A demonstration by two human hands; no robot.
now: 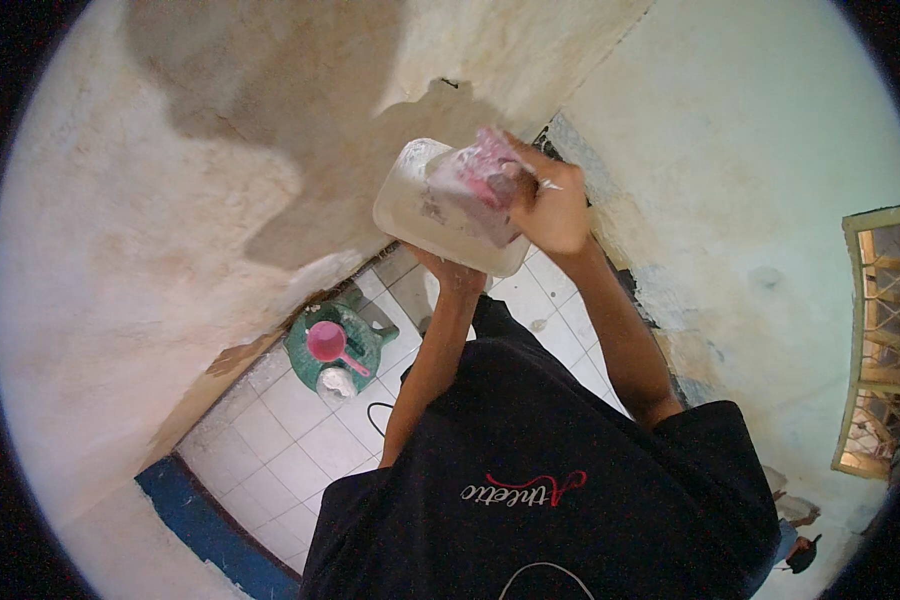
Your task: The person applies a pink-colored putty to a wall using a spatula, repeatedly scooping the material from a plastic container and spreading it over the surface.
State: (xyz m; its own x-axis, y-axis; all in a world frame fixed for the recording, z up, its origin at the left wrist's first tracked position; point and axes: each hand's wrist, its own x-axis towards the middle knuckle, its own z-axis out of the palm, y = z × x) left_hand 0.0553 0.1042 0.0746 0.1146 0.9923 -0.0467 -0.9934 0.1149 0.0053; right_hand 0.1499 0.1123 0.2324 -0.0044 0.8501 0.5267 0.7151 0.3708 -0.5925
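A shallow white rectangular plastic tray [398,208] is held tilted in front of me, close to where two walls meet. My left hand [448,270] grips it from below at its near edge, with most of the fingers hidden beneath. White paste coats part of its inside. Over the tray's right side, my right hand [558,208] is closed on a pinkish thing smeared with white [490,165]. Motion blurs that thing, and its exact kind cannot be made out. White smears also show on the right hand.
Below on the left, a green plastic stool [300,345] bears a pink dipper [327,341] and a white lump [337,382]. White floor tiles [270,435] lie around it. A barred window [875,345] is in the right wall, and another person [798,545] is at lower right.
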